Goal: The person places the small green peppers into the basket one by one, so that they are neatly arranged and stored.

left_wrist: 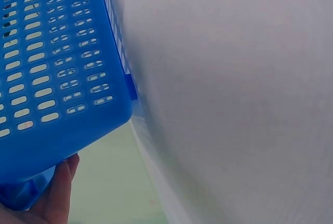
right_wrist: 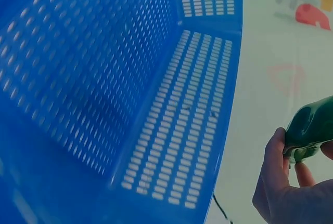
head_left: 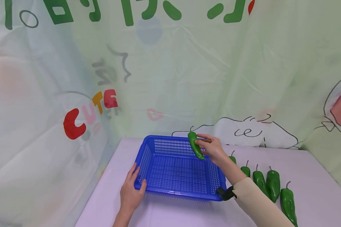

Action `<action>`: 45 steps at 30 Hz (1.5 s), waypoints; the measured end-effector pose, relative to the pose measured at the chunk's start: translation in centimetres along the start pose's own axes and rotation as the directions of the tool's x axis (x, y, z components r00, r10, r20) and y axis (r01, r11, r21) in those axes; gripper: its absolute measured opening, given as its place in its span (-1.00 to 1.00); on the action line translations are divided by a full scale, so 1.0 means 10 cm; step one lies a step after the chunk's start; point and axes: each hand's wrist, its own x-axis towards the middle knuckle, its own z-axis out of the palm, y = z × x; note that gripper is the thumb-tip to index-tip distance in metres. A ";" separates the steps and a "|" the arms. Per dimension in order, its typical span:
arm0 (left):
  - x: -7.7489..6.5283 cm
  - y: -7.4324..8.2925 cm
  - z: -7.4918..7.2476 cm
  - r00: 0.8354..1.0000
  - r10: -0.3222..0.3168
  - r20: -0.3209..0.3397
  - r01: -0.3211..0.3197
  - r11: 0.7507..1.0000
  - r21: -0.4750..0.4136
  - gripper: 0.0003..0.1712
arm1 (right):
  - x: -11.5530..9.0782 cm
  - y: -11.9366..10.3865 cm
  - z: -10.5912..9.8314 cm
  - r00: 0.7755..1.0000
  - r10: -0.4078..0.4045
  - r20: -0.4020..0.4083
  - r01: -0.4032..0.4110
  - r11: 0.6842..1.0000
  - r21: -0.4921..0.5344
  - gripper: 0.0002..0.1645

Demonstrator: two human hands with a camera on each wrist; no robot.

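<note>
We see a smooth, semi-gloss plastic basket [head_left: 176, 173], shiny, smooth-skinned green chili peppers [head_left: 273, 183], a matt cloth sleeve [head_left: 262, 205], a wrinkled, faintly glossy backdrop [head_left: 170, 78], a matt tabletop [head_left: 164, 214]

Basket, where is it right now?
In the head view, the basket is at lower centre, between the left hand at its left side and the peppers on the right.

Glossy green pepper [head_left: 195, 148], tilted stem-up, near blue perforated basket [head_left: 174, 173]
</note>
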 end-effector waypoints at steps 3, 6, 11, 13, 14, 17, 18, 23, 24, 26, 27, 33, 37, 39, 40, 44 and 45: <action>0.00 0.00 0.00 1.000 0.002 -0.001 -0.002 1.000 0.004 -0.34 | 0.03 0.01 0.13 1.000 0.019 0.002 -0.019 0.999 0.033 -0.43; 0.01 0.00 0.00 1.000 -0.001 -0.002 0.001 1.000 0.006 -0.34 | 0.03 0.01 0.29 0.999 0.042 0.004 -0.042 0.997 0.069 -0.45; 0.00 0.01 0.00 1.000 -0.001 0.001 0.001 1.000 -0.001 -0.33 | 0.06 0.02 0.55 0.998 0.070 -0.003 -0.070 0.992 0.108 -0.47; 0.00 0.02 0.00 1.000 -0.004 0.002 0.004 1.000 -0.005 -0.33 | 0.08 0.02 0.65 0.997 0.074 -0.001 -0.073 0.990 0.120 -0.48; 0.00 0.02 0.00 1.000 -0.006 0.002 0.006 1.000 -0.005 -0.33 | 0.09 0.02 0.69 0.997 0.074 0.001 -0.074 0.989 0.126 -0.48; 0.00 0.02 -0.01 1.000 -0.012 0.004 0.012 1.000 -0.006 -0.34 | 0.12 0.01 0.84 0.997 0.077 0.002 -0.076 0.987 0.144 -0.50; 0.00 0.03 -0.01 1.000 -0.014 0.005 0.014 1.000 -0.006 -0.34 | 0.13 0.02 0.89 0.997 0.074 0.003 -0.074 0.987 0.143 -0.51; 0.01 0.03 -0.03 1.000 -0.023 0.007 0.023 1.000 -0.005 -0.34 | 0.15 0.07 1.15 0.995 0.092 0.034 -0.095 0.989 0.110 -0.51; 0.02 0.03 -0.03 1.000 -0.024 0.007 0.024 1.000 -0.006 -0.34 | 0.15 0.09 1.20 0.994 0.098 0.046 -0.102 0.989 0.104 -0.51; 0.01 0.02 -0.02 1.000 -0.024 0.009 0.024 1.000 -0.006 -0.33 | 0.16 0.11 1.28 0.992 0.112 0.065 -0.118 0.989 0.092 -0.51; 0.01 0.02 -0.02 1.000 -0.022 0.011 0.022 1.000 -0.006 -0.33 | 0.17 0.12 1.32 0.990 0.122 0.071 -0.128 0.988 0.089 -0.51; 0.00 0.00 0.00 1.000 -0.008 0.010 0.008 1.000 -0.006 -0.33 | 0.24 0.18 1.49 0.986 0.142 0.081 -0.147 0.988 0.051 -0.51; 0.00 0.00 0.01 1.000 0.002 0.008 -0.002 1.000 -0.006 -0.33 | 0.26 0.18 1.56 0.983 0.166 0.080 -0.171 0.984 0.051 -0.54; 0.00 0.00 0.01 1.000 0.007 0.007 -0.006 1.000 -0.007 -0.33 | 0.27 0.18 1.58 0.982 0.173 0.073 -0.176 0.984 0.036 -0.54; 0.00 -0.01 0.01 1.000 0.008 0.007 -0.008 1.000 -0.006 -0.33 | 0.27 0.17 1.59 0.982 0.176 0.070 -0.178 0.984 0.029 -0.54; 0.01 -0.01 0.01 1.000 0.000 0.009 0.000 1.000 -0.002 -0.33 | 0.33 0.15 1.60 0.979 0.194 0.067 -0.195 0.981 -0.001 -0.53; 0.01 -0.01 0.01 1.000 -0.001 0.011 0.001 1.000 -0.001 -0.33 | 0.35 0.14 1.59 0.976 0.204 0.069 -0.205 0.979 -0.004 -0.53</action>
